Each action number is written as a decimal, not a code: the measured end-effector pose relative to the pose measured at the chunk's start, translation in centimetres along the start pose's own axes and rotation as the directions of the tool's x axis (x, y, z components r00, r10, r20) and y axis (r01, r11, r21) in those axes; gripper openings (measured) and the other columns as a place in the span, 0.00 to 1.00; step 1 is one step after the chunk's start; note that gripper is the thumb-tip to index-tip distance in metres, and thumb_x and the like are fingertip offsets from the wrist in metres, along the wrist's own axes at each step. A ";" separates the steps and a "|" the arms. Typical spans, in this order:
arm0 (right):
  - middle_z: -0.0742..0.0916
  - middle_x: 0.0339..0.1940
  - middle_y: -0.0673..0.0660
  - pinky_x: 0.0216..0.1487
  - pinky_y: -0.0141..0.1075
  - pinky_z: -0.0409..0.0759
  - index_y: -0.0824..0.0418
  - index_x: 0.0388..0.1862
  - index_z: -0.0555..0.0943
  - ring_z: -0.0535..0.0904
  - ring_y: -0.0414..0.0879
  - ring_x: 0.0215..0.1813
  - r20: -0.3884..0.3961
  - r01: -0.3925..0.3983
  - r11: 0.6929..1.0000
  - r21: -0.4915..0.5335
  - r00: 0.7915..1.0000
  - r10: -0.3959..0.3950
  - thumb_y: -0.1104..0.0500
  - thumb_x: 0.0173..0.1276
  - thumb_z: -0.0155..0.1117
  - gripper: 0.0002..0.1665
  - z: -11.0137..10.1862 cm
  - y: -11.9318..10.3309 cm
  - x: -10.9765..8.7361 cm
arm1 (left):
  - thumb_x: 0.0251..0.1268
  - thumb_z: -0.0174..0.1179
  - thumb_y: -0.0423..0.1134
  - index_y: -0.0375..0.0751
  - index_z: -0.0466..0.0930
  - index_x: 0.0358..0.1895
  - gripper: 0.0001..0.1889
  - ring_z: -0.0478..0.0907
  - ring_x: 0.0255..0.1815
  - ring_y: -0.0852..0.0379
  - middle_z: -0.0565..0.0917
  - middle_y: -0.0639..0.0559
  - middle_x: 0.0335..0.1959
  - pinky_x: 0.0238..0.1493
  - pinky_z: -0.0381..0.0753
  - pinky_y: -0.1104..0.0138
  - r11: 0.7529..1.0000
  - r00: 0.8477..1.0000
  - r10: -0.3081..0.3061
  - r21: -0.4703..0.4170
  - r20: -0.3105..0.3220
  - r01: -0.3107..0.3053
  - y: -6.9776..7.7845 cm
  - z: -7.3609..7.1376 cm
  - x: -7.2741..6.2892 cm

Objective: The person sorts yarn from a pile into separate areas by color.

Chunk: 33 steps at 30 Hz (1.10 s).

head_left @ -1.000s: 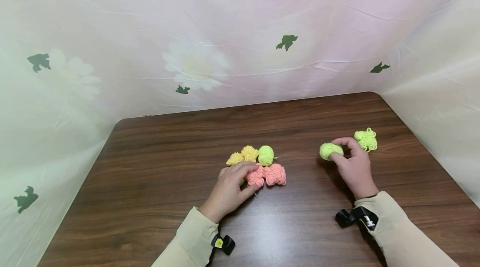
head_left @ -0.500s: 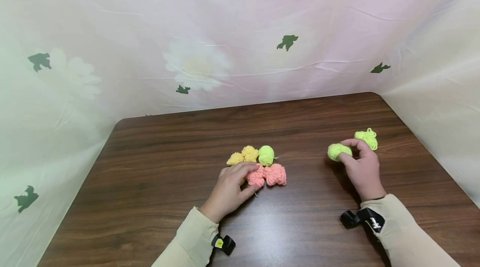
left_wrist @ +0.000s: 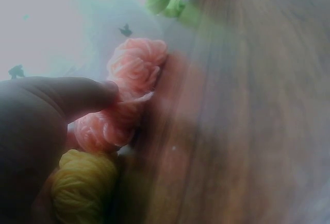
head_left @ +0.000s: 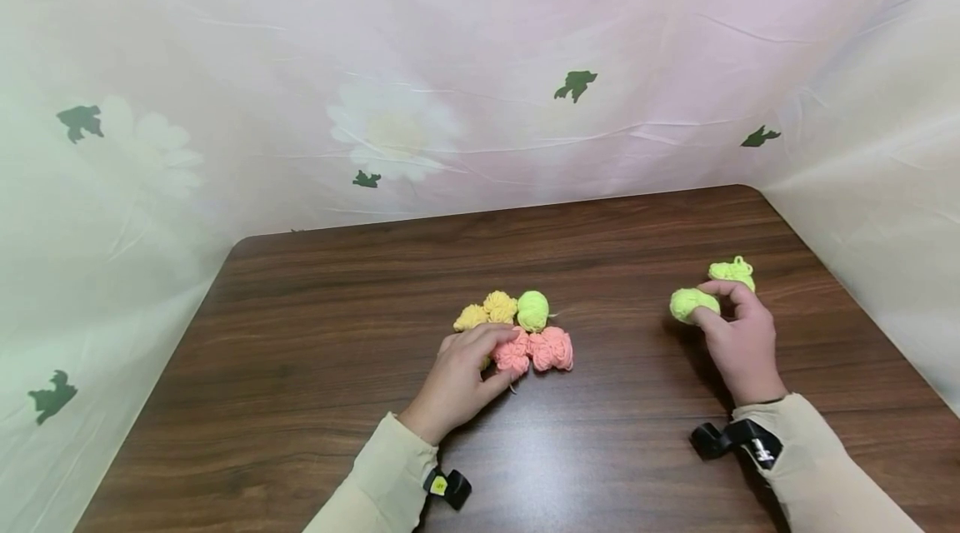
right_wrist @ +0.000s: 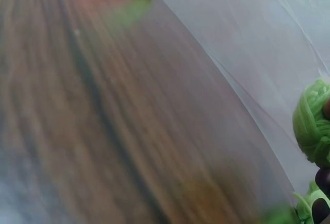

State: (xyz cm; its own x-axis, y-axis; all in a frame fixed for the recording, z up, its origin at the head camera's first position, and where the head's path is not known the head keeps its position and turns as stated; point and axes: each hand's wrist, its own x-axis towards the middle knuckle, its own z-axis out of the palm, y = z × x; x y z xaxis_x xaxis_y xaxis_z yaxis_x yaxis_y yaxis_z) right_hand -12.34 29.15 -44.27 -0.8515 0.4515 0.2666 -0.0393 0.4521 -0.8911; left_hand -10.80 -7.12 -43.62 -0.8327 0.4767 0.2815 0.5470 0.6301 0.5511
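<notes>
In the head view, my left hand (head_left: 459,371) curls its thumb and fingers round a pink yarn ball (head_left: 512,352). A second pink yarn ball (head_left: 552,348) lies just right of it. Yellow yarn balls (head_left: 499,307) sit behind the fingers, partly covered, and a lime-green ball (head_left: 533,311) is beside them. In the left wrist view my thumb (left_wrist: 87,98) lies against pink yarn (left_wrist: 105,131), with yellow yarn (left_wrist: 85,185) below. On the right, my right hand (head_left: 742,346) pinches a lime-green yarn ball (head_left: 690,306). Loopy green yarn (head_left: 731,271) lies behind that hand, partly hidden.
The brown wooden table (head_left: 315,366) has rounded back corners. A pale floral cloth (head_left: 465,58) hangs behind it and along both sides. Each wrist wears a black camera strap.
My right hand has moved right with the green yarn ball, towards the loopy green yarn, and now covers more of it. My left hand stays on the pink yarn.
</notes>
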 end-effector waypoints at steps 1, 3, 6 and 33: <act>0.81 0.34 0.36 0.41 0.24 0.67 0.67 0.46 0.81 0.73 0.36 0.39 -0.004 -0.003 1.000 0.001 1.000 0.003 0.72 0.55 0.66 0.17 0.0 0.0 0.0 | 0.65 0.68 0.47 0.50 0.78 0.64 0.25 0.74 0.67 0.57 0.79 0.59 0.64 0.64 0.67 0.52 1.000 1.000 -0.001 0.000 0.000 0.001 0.0 0.0 0.0; 0.81 0.34 0.36 0.41 0.24 0.68 0.66 0.45 0.82 0.73 0.36 0.39 -0.012 -0.006 1.000 0.008 1.000 0.006 0.73 0.54 0.66 0.17 -0.1 0.0 0.0 | 0.66 0.68 0.47 0.50 0.78 0.64 0.24 0.74 0.67 0.57 0.79 0.59 0.64 0.64 0.67 0.52 1.000 1.000 -0.003 0.001 0.002 0.003 0.0 0.0 0.0; 0.82 0.36 0.38 0.41 0.24 0.68 0.64 0.43 0.82 0.74 0.36 0.40 -0.022 -0.018 1.000 0.016 1.000 0.019 0.73 0.54 0.66 0.16 -0.3 0.1 0.0 | 0.66 0.68 0.47 0.51 0.78 0.64 0.24 0.74 0.67 0.57 0.79 0.59 0.64 0.64 0.67 0.52 1.000 1.000 -0.005 0.002 0.003 0.005 0.1 -0.1 0.0; 0.80 0.32 0.35 0.38 0.23 0.67 0.63 0.43 0.82 0.73 0.34 0.38 -0.090 -0.077 0.997 -0.032 0.993 0.074 0.70 0.56 0.65 0.14 -2.1 0.3 0.1 | 0.66 0.68 0.47 0.50 0.79 0.64 0.24 0.74 0.66 0.57 0.79 0.59 0.63 0.62 0.68 0.52 1.000 1.000 0.004 0.003 -0.004 -0.004 0.1 0.0 0.0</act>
State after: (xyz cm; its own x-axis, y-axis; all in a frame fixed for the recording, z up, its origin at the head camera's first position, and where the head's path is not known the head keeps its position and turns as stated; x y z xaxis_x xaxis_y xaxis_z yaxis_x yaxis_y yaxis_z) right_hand -11.36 30.95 -43.72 -0.8017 0.5508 0.2321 0.0428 0.4403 -0.8968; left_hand -10.72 -7.09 -43.58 -0.8310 0.4767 0.2868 0.5505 0.6299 0.5479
